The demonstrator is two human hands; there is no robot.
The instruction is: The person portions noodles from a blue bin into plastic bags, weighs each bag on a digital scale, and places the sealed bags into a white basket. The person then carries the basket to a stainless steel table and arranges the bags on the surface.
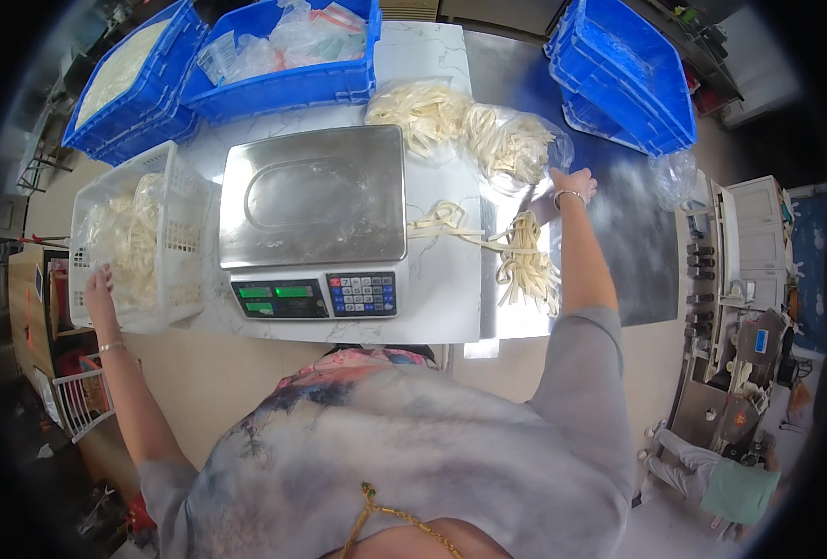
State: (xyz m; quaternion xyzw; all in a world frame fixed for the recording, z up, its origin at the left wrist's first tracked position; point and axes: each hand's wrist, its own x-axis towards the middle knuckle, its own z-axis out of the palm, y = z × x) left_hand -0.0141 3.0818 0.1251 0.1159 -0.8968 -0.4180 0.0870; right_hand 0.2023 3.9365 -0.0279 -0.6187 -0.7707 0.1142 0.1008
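Note:
My left hand (99, 286) is at the near left part of a white plastic basket (170, 237) that holds bagged noodles (123, 230); whether its fingers touch a bag I cannot tell. My right hand (575, 184) reaches to the near right edge of a clear plastic bag of flat noodles (515, 150); its grip is unclear. Another bag of noodles (419, 115) lies beside that one, to the left. Loose flat noodles (527, 269) lie on the metal surface below my right hand, with some strands stretching left towards the digital scale (316, 202). The scale's steel pan bears only small specks.
Blue crates stand along the far side: one with a pale powdery or doughy filling (123, 73), one with plastic bags (281, 87), and a stack at the right (626, 77). A crumpled clear bag (673, 180) lies near that stack. Another person (728, 482) is at the lower right.

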